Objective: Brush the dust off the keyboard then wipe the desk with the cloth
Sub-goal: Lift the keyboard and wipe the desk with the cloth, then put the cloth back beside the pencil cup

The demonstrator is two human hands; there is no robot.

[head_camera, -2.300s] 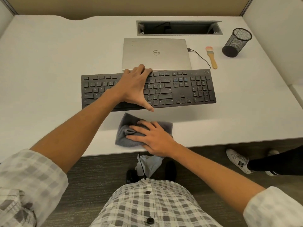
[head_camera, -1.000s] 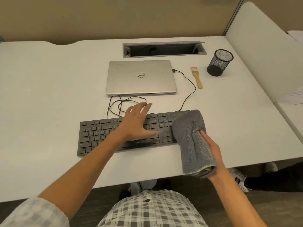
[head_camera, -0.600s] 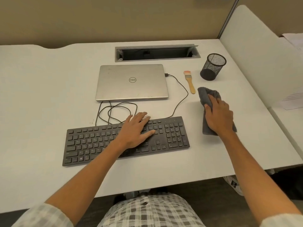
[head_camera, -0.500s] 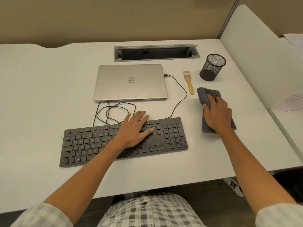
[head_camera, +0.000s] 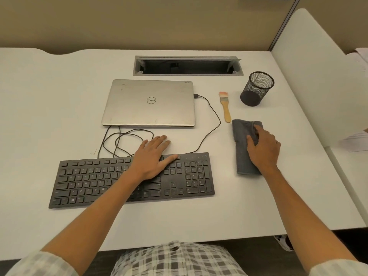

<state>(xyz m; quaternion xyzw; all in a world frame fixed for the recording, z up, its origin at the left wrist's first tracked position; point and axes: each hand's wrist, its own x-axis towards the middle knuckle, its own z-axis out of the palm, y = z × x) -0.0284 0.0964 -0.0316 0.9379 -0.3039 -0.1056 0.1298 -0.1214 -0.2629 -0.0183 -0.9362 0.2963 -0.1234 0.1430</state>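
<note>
On a white desk (head_camera: 59,92), black keyboard (head_camera: 185,176) near the front edge, left hand (head_camera: 153,158) flat across its keys with fingers straight, right hand (head_camera: 262,150) gripping a grey cloth (head_camera: 242,148) right of the keyboard, wooden brush (head_camera: 226,109) just behind the cloth, closed silver laptop (head_camera: 149,108) with Dell logo, black mesh cup (head_camera: 256,90).

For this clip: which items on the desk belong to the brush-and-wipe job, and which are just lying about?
Job: keyboard, brush, cloth, desk, left hand, right hand.
Lying about: closed laptop, its cable, mesh pen cup, cable hatch.
</note>
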